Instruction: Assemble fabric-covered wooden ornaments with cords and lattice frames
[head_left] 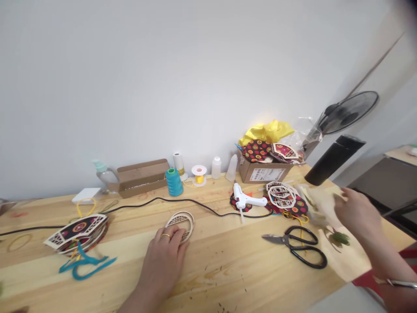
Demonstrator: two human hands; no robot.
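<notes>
My left hand [165, 254], with a ring on one finger, grips the near edge of a round wooden lattice frame [186, 216] on the table. Over at the right, my right hand [357, 214] is held above a pale sheet [345, 261] that bears a green leaf [340, 238] and other plant bits. Its fingers are curled and slightly blurred, and what they pinch cannot be made out. Black-handled scissors [295, 244] lie left of the sheet, blades pointing left.
Toward the back right are a white glue gun [249, 200], lattice pieces on patterned fabric [282, 194], a full cardboard box [265, 172] and a black bottle [334, 161]. Teal thread [174, 182] stands at the back; fan-shaped pieces [80, 232] lie left. A black cord [195, 201] crosses the table.
</notes>
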